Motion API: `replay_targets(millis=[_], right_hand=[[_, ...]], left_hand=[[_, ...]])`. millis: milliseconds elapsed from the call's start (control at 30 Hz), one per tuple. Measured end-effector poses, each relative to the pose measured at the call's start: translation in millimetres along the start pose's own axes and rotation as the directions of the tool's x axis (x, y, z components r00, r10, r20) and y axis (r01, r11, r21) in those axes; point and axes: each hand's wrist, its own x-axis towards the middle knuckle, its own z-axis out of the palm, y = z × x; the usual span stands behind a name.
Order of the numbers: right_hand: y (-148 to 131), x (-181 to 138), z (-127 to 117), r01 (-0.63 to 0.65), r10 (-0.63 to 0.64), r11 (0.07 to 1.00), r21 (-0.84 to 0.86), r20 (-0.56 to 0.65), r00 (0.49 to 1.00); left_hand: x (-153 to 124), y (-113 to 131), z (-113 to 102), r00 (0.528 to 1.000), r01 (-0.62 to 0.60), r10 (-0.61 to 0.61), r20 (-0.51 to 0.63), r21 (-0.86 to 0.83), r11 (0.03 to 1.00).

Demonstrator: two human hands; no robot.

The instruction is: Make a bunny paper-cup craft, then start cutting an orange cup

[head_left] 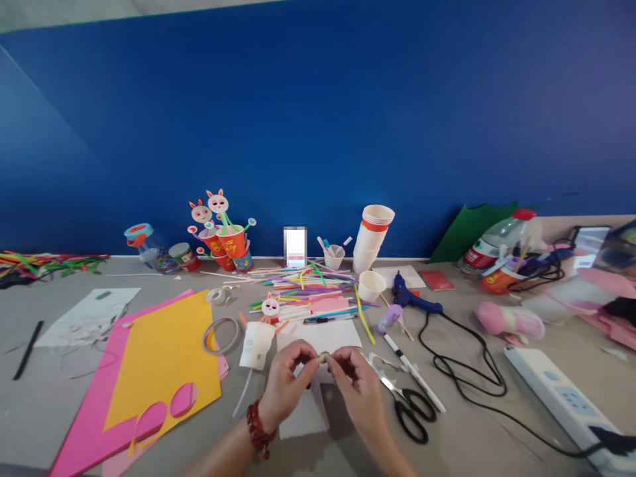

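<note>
"What are the hands doing?"

"Both are pinched in, fingertips nearly meeting. The left hand [293, 376] and the right hand [358, 384] hold one small yellowish-green bit [324, 356] between them, to the left of the scissors [401, 392]."

"Can you tell what it is?"

"No — the fingers hide too much of it."

"How would you handle something that small?"

"Lightly, I'd say: thumb and forefinger only, with even pressure from each side so it doesn't kink or spring away. Resting the wrists would probably steady things. And mind the right forearm — the scissors lie just beside it."

"Any writing?"

"The red paper cups [233, 245], well beyond the scissors and to the left, carry yellow lettering; I half read 'cup' on one, but wouldn't swear to it. The bottle [501, 238], beyond the scissors to the right, has a red label [479, 258] with pale script, too blurred to read."
</note>
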Motion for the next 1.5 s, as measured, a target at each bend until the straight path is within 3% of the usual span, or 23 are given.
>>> replay_targets(millis=[200,433,667,1033,1500], right_hand=[[-1,2,1,-0.061,0.06,0.992,0.107,0.008,0.998],[4,3,1,-0.152,0.151,0.955,0.257,0.025,0.988],[8,4,0,-0.162,0.163,0.95,0.269,0.016,0.986],[12,4,0,-0.178,0.18,0.936,0.305,0.023,0.983],[10,4,4,-0.149,0.15,0.955,0.256,0.019,0.989]], left_hand=[[0,0,-1,0.994,0.108,-0.11,0.0,-0.157,0.982],[1,-2,0,0.998,0.069,-0.069,0.011,-0.089,0.994],[3,-3,-12,0.993,0.032,-0.048,-0.11,-0.144,0.989],[1,-7,4,0.995,0.095,-0.093,0.03,-0.073,0.993],[3,-7,5,0.991,0.13,-0.132,-0.008,-0.101,0.986]])
